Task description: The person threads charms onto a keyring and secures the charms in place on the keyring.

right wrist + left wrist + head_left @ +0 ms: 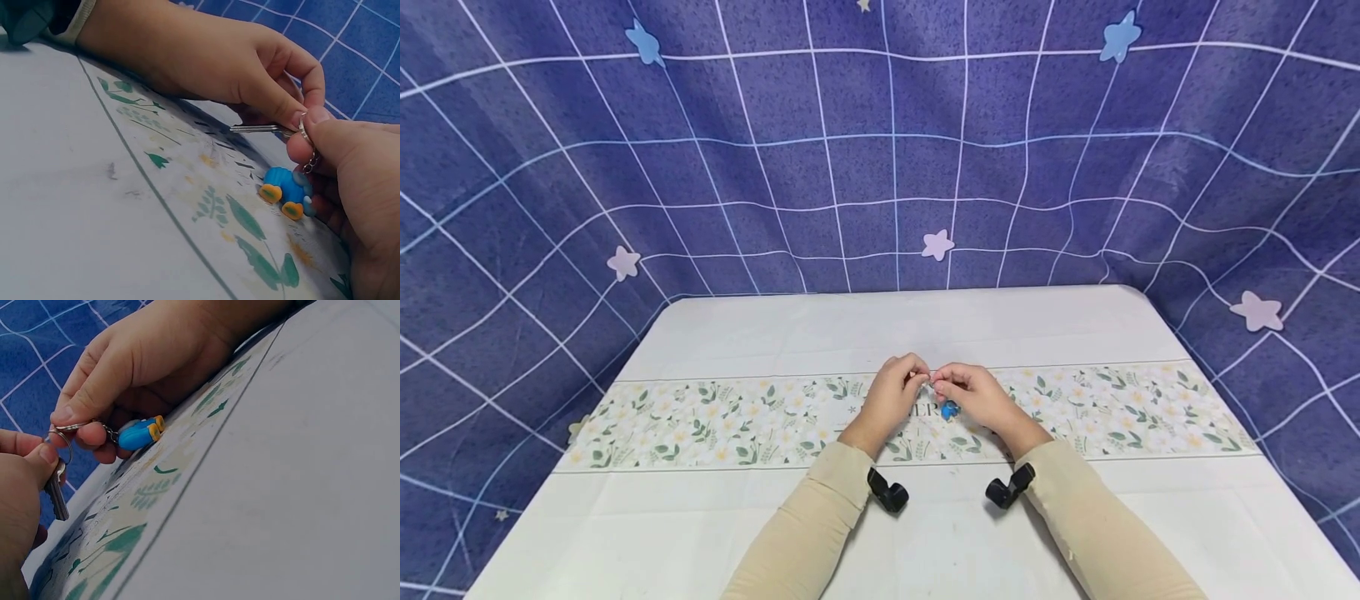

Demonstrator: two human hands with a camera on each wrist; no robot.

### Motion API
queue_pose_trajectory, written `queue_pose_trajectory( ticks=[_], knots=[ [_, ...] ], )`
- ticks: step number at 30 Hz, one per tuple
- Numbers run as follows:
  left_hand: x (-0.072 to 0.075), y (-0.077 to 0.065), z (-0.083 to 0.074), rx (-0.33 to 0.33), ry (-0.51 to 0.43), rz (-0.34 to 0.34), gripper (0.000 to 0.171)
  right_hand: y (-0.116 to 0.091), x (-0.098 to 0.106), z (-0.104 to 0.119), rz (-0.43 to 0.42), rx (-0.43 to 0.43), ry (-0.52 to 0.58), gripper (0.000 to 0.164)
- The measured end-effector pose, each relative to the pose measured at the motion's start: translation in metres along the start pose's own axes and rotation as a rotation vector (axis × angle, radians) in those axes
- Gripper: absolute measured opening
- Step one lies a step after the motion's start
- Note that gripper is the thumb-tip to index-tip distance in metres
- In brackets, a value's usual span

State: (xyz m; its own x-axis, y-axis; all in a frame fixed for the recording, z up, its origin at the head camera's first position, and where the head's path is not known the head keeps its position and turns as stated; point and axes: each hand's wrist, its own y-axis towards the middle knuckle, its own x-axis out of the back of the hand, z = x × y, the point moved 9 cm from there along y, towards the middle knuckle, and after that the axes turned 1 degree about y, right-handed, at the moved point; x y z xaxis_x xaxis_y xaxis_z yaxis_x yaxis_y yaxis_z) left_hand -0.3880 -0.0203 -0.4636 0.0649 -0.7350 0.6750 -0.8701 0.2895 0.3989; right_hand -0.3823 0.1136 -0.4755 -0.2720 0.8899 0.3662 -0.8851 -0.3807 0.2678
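Over the middle of the table, my left hand (891, 396) and right hand (981, 398) meet with their fingertips almost together. The left thumb and finger pinch a silver key (57, 497) near its head, and its toothed blade points down in the left wrist view. Passing by the key's head is a thin metal key ring (69, 445), which my right hand pinches between thumb and fingers. From the ring, on a short chain (310, 164), hangs a small blue figure keychain (284, 187) with yellow-orange feet, below my right fingers and close over the cloth.
A white tabletop (925, 533) carries a floral runner (685, 425) with printed lettering, partly behind the hands. Around the table hangs a blue curtain (850, 167) with a grid and stars. Small black wrist cameras (891, 493) sit at both sleeves.
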Motion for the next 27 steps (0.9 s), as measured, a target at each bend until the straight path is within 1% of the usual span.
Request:
queue_pose_trajectory(
  ticks=[5,9,12,16,19,22,27],
  knots=[
    [0.001,0.001,-0.005,-0.054,0.050,0.011,0.008,-0.001,0.000,0.001,0.021,-0.018,-0.006,0.014],
    [0.002,0.002,-0.008,-0.100,0.078,0.023,0.011,-0.002,0.000,0.001,0.036,-0.008,0.011,0.016],
    [0.003,0.002,-0.009,-0.115,0.089,0.033,0.012,-0.002,0.000,0.004,0.055,0.006,0.016,0.016],
    [0.004,0.002,-0.009,-0.116,0.089,0.059,0.011,-0.001,0.000,0.009,0.093,0.018,0.009,0.015],
    [0.006,0.003,-0.013,-0.112,0.073,0.089,0.009,0.000,0.000,0.012,0.119,0.021,0.002,0.013],
    [0.009,0.005,-0.018,-0.093,0.058,0.125,0.007,0.001,0.001,0.017,0.148,0.022,-0.007,0.014],
    [0.016,0.009,-0.026,-0.059,0.076,0.183,0.006,0.001,0.004,0.027,0.194,0.004,-0.007,0.017]
  ],
)
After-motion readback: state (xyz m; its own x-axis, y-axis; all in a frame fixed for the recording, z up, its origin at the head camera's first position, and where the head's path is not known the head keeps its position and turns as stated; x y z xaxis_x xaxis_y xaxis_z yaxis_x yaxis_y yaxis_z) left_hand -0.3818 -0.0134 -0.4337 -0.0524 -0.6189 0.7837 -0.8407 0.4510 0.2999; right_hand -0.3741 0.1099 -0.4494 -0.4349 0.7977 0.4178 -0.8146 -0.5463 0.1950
